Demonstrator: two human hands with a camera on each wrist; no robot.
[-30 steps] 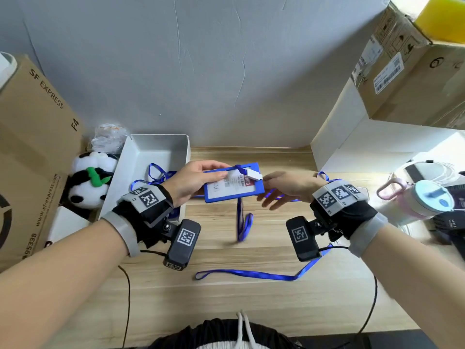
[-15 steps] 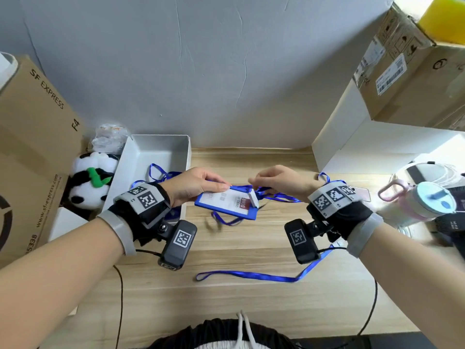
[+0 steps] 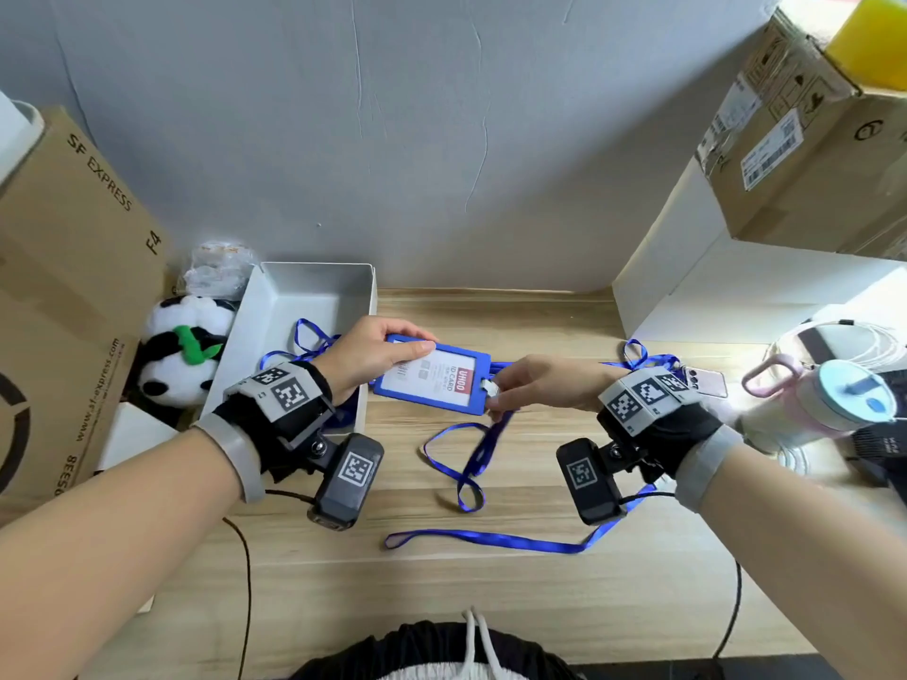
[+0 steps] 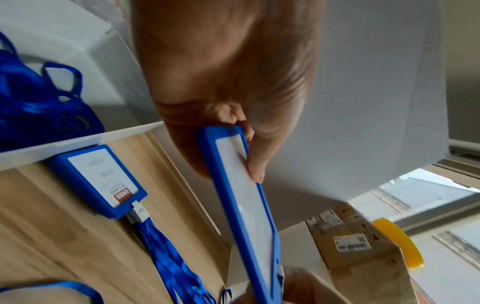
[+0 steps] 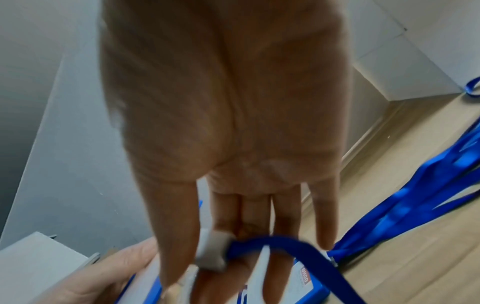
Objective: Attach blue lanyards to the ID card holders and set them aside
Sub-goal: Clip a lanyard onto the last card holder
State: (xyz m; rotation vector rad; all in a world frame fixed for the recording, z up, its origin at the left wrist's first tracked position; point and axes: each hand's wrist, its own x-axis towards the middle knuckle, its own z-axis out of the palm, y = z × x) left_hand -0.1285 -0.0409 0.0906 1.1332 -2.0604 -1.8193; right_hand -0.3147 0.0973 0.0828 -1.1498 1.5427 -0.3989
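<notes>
My left hand (image 3: 392, 353) grips the left end of a blue ID card holder (image 3: 432, 380) above the wooden table. At the holder's right end, my right hand (image 3: 510, 392) pinches the white clip (image 3: 488, 387) of a blue lanyard (image 3: 471, 458), whose loop hangs down to the table. In the left wrist view the held holder (image 4: 244, 195) shows edge-on, and a second holder (image 4: 101, 181) with a clipped lanyard lies flat on the table. The right wrist view shows the clip (image 5: 211, 255) between my fingers. Another loose lanyard (image 3: 491, 539) lies nearer to me.
An open white box (image 3: 314, 296) at the back left holds more blue lanyards (image 3: 306, 338). A panda plush (image 3: 181, 355) and a cardboard box (image 3: 73, 287) stand at the left. At the right are a white box (image 3: 736, 296), a phone (image 3: 706, 381) and a pink bottle (image 3: 824, 409).
The holder has tilted from facing me to lying flatter. My right hand, open beside it a second ago, now pinches the white clip at its right end, and the lanyard loop swings below.
</notes>
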